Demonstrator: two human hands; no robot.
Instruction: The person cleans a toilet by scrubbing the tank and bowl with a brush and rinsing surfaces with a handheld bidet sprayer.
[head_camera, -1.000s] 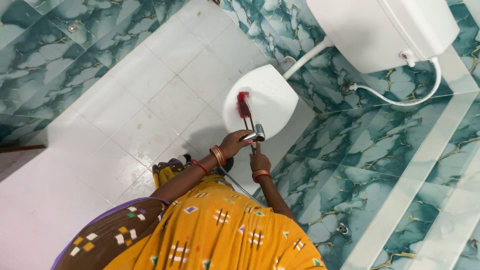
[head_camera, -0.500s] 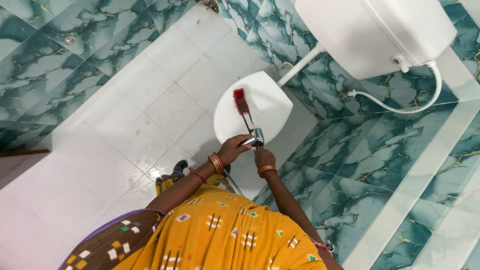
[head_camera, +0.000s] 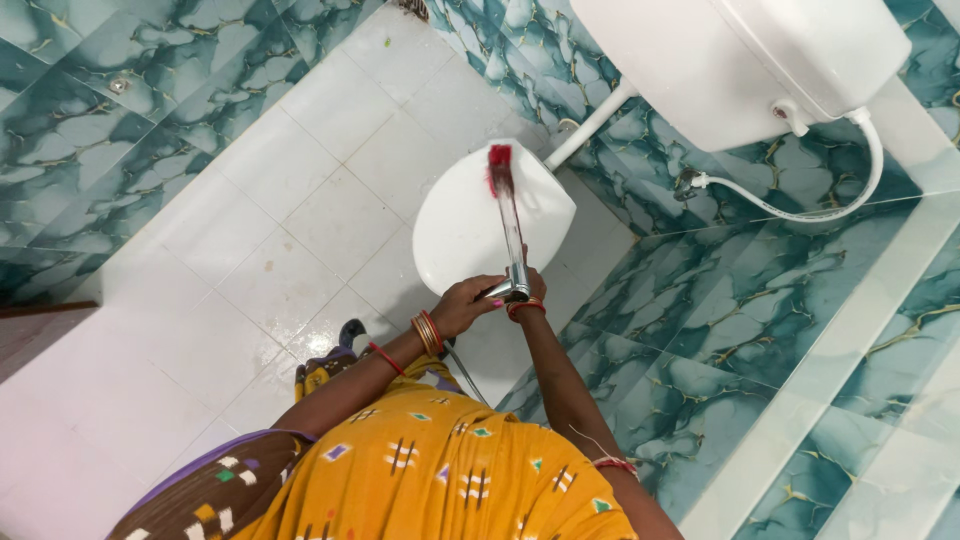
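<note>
My left hand (head_camera: 470, 301) grips a chrome hand sprayer (head_camera: 510, 291) whose hose runs down toward my body. My right hand (head_camera: 532, 290), mostly hidden behind the sprayer, holds the handle of a long brush (head_camera: 511, 225). The brush's red bristle head (head_camera: 499, 166) rests on the far part of the closed white toilet lid (head_camera: 460, 230). Both wrists wear bangles. The sprayer nozzle points at the lid, just above the brush handle.
A white cistern (head_camera: 740, 60) hangs on the teal marble-patterned wall, with a white pipe (head_camera: 590, 125) down to the toilet and a hose (head_camera: 800, 205) at its side. White floor tiles (head_camera: 270, 210) lie to the left. My yellow patterned garment fills the bottom.
The brush has pushed forward, its red head sliding from the middle of the lid to its far edge. My right arm has stretched out. The left hand with the sprayer has hardly moved.
</note>
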